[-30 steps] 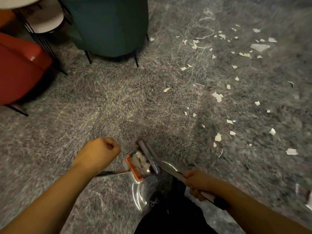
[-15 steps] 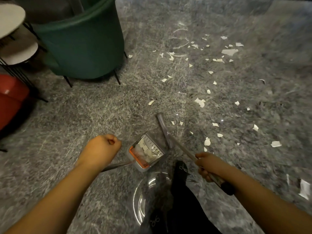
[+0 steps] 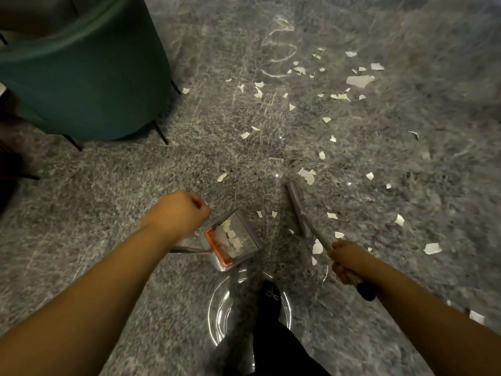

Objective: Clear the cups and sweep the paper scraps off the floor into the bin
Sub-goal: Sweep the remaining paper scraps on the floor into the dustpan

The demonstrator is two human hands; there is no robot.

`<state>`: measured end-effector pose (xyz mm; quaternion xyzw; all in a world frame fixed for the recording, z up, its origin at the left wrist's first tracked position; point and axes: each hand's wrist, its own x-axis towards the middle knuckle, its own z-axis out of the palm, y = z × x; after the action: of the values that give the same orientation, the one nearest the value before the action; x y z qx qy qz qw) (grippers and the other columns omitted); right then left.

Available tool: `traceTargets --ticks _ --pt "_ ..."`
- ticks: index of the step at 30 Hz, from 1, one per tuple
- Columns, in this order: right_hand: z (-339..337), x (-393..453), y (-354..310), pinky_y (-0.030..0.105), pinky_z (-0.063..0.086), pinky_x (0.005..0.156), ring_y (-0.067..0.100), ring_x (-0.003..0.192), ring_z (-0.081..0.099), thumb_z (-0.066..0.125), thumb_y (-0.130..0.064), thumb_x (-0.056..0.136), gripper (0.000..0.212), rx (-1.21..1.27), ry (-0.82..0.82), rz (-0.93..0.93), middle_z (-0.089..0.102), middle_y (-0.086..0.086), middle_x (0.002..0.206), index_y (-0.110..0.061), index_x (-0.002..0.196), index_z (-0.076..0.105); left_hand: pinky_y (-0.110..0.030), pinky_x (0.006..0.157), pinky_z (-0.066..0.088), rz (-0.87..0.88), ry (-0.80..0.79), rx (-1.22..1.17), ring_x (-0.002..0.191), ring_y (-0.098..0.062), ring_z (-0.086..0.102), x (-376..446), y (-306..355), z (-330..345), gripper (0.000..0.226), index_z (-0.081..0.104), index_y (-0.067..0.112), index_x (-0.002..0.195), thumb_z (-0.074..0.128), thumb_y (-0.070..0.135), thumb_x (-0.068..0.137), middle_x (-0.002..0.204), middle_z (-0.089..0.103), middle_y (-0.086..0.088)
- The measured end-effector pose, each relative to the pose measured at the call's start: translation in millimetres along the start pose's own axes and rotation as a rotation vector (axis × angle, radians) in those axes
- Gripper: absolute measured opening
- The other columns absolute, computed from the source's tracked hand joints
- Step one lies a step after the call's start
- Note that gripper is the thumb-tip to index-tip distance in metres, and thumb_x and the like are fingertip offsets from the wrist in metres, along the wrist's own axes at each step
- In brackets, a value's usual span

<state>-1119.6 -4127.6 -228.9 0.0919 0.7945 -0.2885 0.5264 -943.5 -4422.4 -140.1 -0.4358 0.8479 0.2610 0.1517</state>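
My left hand [image 3: 176, 213] grips the long handle of a clear dustpan [image 3: 245, 241] with an orange comb edge; white paper scraps lie inside it. My right hand [image 3: 349, 260] grips the handle of a grey broom, whose head [image 3: 298, 207] rests on the floor to the right of the pan. Several white paper scraps [image 3: 306, 175] lie scattered over the grey speckled floor ahead and to the right, with a larger piece [image 3: 360, 80] at the far right. A few scraps [image 3: 315, 246] lie between the broom and my right hand.
A green upholstered chair [image 3: 89, 85] on thin dark legs stands at the upper left. My dark-clothed leg and shoe [image 3: 271, 297] are at the bottom centre, over a round light reflection on the floor. Open floor stretches to the left of my left arm.
The view has moved forward and left. The broom head has swung away from the dustpan to the right. The dustpan has shifted forward with the scraps still inside it.
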Motion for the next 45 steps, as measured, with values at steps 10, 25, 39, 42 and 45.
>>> traceTargets --ticks 10,25,39,42,45 --pt "3 48 -36 0.025 0.044 0.055 0.014 0.056 0.048 0.045 -0.005 0.092 0.029 -0.556 -0.133 -0.05 0.05 0.003 0.068 -0.019 0.067 0.041 -0.031 0.069 0.054 -0.023 0.016 0.037 0.069 -0.015 0.061 44 26 -10 0.02 0.061 0.033 0.072 0.057 0.039 0.09 0.076 0.067 0.004" --pt "45 -7 -48 0.017 0.036 0.036 0.009 0.031 0.039 0.041 -0.002 0.094 0.024 -0.188 -0.345 0.015 0.046 0.001 0.041 -0.008 0.113 0.055 -0.032 0.062 0.054 -0.005 -0.011 -0.017 0.063 -0.018 0.062 44 20 -14 0.02 0.068 0.027 0.074 0.057 0.036 0.088 0.066 0.066 0.002" --pt "54 -75 44 0.014 0.031 0.037 0.009 0.034 0.034 0.038 -0.007 0.097 0.02 0.415 -0.042 0.055 0.039 0.007 0.056 -0.022 0.105 0.05 -0.034 0.063 0.053 0.392 -0.232 0.173 0.067 -0.022 0.065 42 51 -26 0.017 0.071 0.024 0.075 0.062 0.029 0.088 0.069 0.068 -0.003" --pt "51 -88 65 0.014 0.03 0.037 0.009 0.034 0.033 0.038 -0.006 0.097 0.019 0.499 0.017 0.061 0.038 0.006 0.055 -0.019 0.102 0.051 -0.037 0.063 0.053 0.49 -0.257 0.195 0.064 -0.024 0.064 41 72 -16 0.023 0.07 0.022 0.069 0.063 0.031 0.089 0.063 0.066 -0.004" --pt "43 -100 90 0.014 0.031 0.034 0.011 0.033 0.035 0.042 -0.004 0.097 0.019 0.573 0.119 0.075 0.041 0.009 0.056 -0.019 0.091 0.052 -0.029 0.056 0.042 0.562 -0.292 0.248 0.055 -0.018 0.054 35 97 -1 0.029 0.069 0.011 0.072 0.06 0.031 0.091 0.058 0.059 -0.004"
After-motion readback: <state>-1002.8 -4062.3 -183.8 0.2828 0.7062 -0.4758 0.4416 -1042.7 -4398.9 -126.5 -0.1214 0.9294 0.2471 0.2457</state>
